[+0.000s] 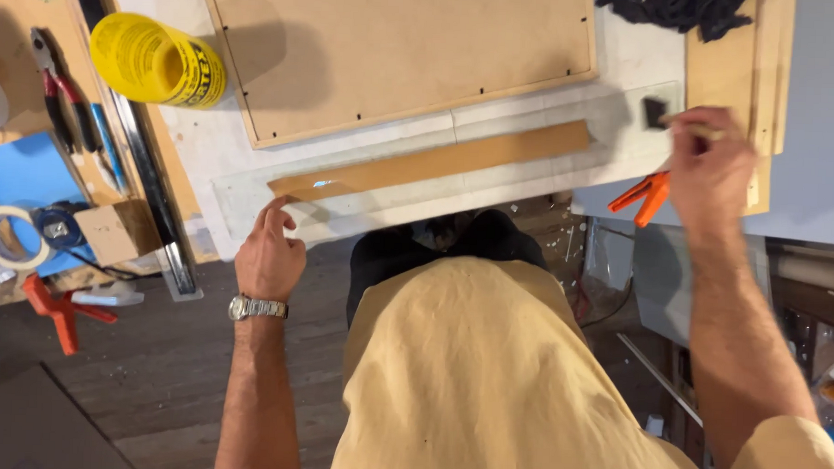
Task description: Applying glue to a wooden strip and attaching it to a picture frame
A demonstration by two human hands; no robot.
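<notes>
While glossy with wet finish, long brown wood strip [429,163], left-end glare

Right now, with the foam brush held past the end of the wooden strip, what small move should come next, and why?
Probably bring the black foam brush in the right hand back onto the long brown wooden strip: the left hand pins its glossy near end, and the brush sits just off the far end.
</notes>
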